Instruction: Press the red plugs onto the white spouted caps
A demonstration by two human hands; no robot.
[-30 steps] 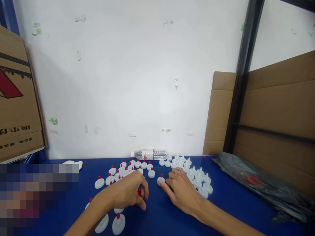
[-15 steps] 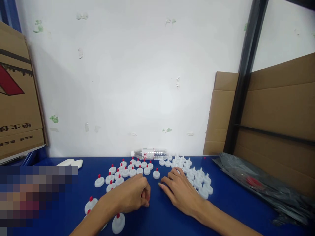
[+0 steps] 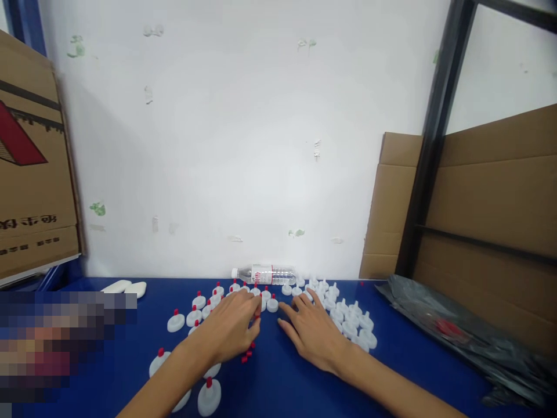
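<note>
My left hand [image 3: 232,325] is closed, its fingers curled downward, with a bit of red showing at the fingertips that looks like a small red cap. Just below it, several loose red caps [image 3: 247,354] lie on the blue table. My right hand [image 3: 311,332] is held low with fingers apart, beside a cluster of white nozzle lids [image 3: 351,316] with bare tips. Between the hands, a white lid with a red tip [image 3: 272,303] stands near my right fingertips. More red-tipped lids [image 3: 176,320] stand around my left hand and forearm, some partly hidden.
A clear plastic bottle [image 3: 274,274] lies against the white wall. Grey plastic bags [image 3: 461,337] lie at the right, near cardboard sheets [image 3: 491,215]. At the left are a printed cardboard box [image 3: 35,174] and two white oval pieces [image 3: 136,289].
My left hand has moved slightly up and left, and loose red caps now show beneath it. The red-tipped lid between the hands has shifted slightly back and left. My right hand has moved slightly left.
</note>
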